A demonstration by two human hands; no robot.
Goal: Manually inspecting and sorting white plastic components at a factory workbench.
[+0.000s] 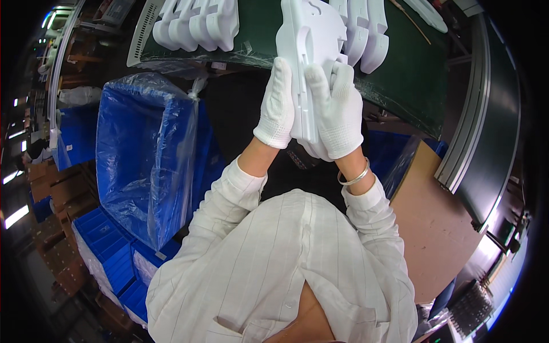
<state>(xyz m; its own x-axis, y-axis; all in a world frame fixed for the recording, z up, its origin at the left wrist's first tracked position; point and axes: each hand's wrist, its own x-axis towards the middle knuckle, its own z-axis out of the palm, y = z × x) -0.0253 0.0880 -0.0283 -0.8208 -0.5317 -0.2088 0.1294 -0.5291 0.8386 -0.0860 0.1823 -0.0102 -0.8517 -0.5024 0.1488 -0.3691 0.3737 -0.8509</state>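
A long white moulded plastic part (306, 68) is held up in front of me, its far end over the green table. My left hand (278, 108), in a white knit glove, presses against its left side with the fingers together. On the other side my right hand (338, 108), gloved the same way, grips it with thumb and bent fingers. Similar white plastic parts stand in a row (197, 26) at the table's far left, with more (370, 34) just right of the held one.
The green tabletop (412, 74) has a plastic-wrapped front edge and a thin brown stick (413, 23) on it. To my left stands a blue bin (137, 137) lined with clear plastic, above more blue crates (103, 240). A tan board (434, 223) and metal rails (472, 114) are at right.
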